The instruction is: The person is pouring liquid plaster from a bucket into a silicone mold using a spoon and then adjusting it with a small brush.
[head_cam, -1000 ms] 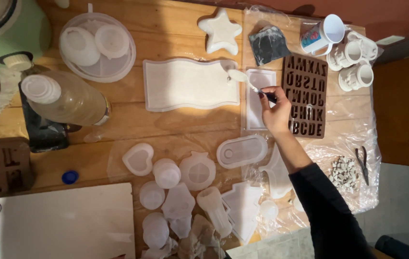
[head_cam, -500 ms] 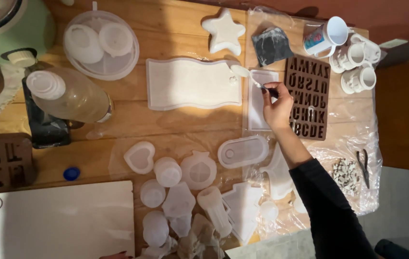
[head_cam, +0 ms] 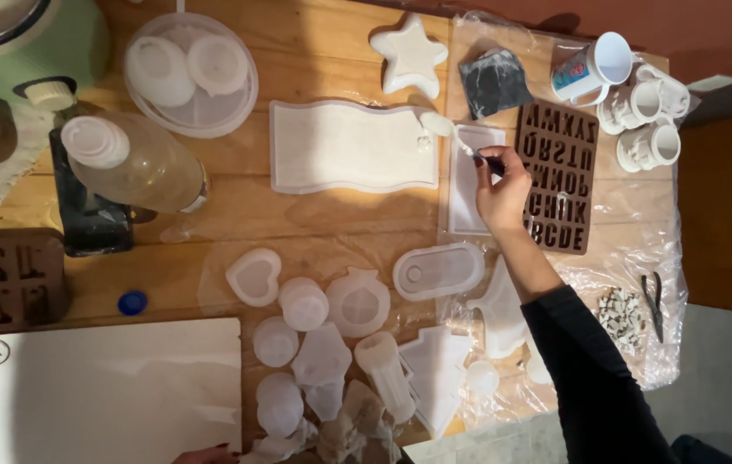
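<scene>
My right hand (head_cam: pixel 502 191) reaches across the wooden table and pinches a thin spoon-like tool (head_cam: pixel 450 133) whose white tip rests by the corner of the wavy white mould (head_cam: pixel 350 146). Under the hand lies a clear rectangular mould (head_cam: pixel 467 202). A brown letter mould (head_cam: pixel 559 176) sits just right of the hand. Only the fingertips of my left hand (head_cam: pixel 204 454) show at the bottom edge, beside the white board (head_cam: pixel 100 391); what they do is hidden.
Several clear silicone moulds (head_cam: pixel 332 322) crowd the near middle, with an oval one (head_cam: pixel 439 271). A star mould (head_cam: pixel 411 53), round lidded tray (head_cam: pixel 190 73), clear bottle (head_cam: pixel 134 163), white cups (head_cam: pixel 641 107), black pliers (head_cam: pixel 654 301) and a blue cap (head_cam: pixel 132 302) lie around.
My right hand has shifted slightly up and left with the tool, keeping its tip near the wavy mould's corner. The view has drifted a little.
</scene>
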